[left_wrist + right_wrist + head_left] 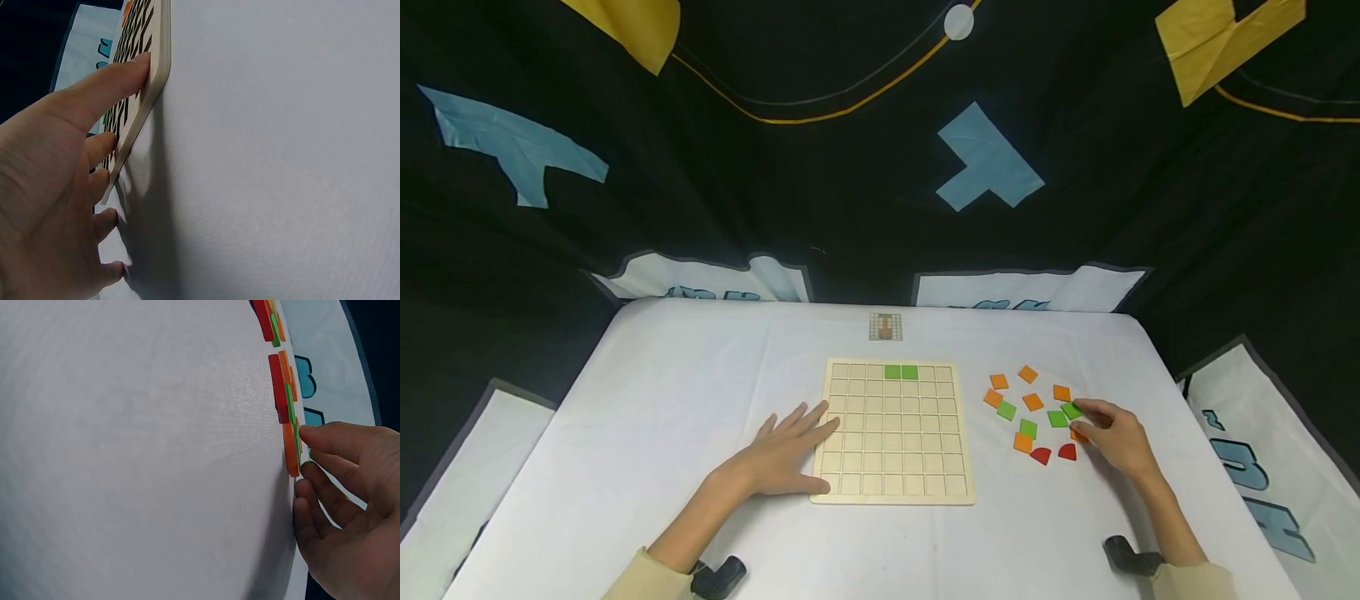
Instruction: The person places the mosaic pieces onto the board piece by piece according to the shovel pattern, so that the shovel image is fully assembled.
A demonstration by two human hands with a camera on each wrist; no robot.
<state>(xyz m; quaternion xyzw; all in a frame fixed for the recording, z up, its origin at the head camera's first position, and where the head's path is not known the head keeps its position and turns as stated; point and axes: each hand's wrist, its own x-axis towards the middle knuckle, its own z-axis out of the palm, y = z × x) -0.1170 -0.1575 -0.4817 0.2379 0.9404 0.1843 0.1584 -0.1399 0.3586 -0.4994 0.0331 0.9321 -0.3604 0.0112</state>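
A pale wooden board [891, 432] with a grid of square cells lies on the white table. Two green square tiles [901, 372] sit side by side in its top row. My left hand [782, 458] rests along the board's left side with fingers spread, the thumb on its lower left corner; the left wrist view shows the thumb [128, 78] on the rim. To the right, my right hand [1116, 433] pinches a green square tile [1071, 410] between thumb and fingertips. An orange tile [1078, 436] lies partly hidden under that hand.
Loose orange tiles [1033, 402], green tiles [1006, 410] and two red quarter-round tiles [1067, 452] lie scattered between board and right hand. A small gridded picture card [885, 327] lies beyond the board. Dark cloth [850, 200] hangs behind the table.
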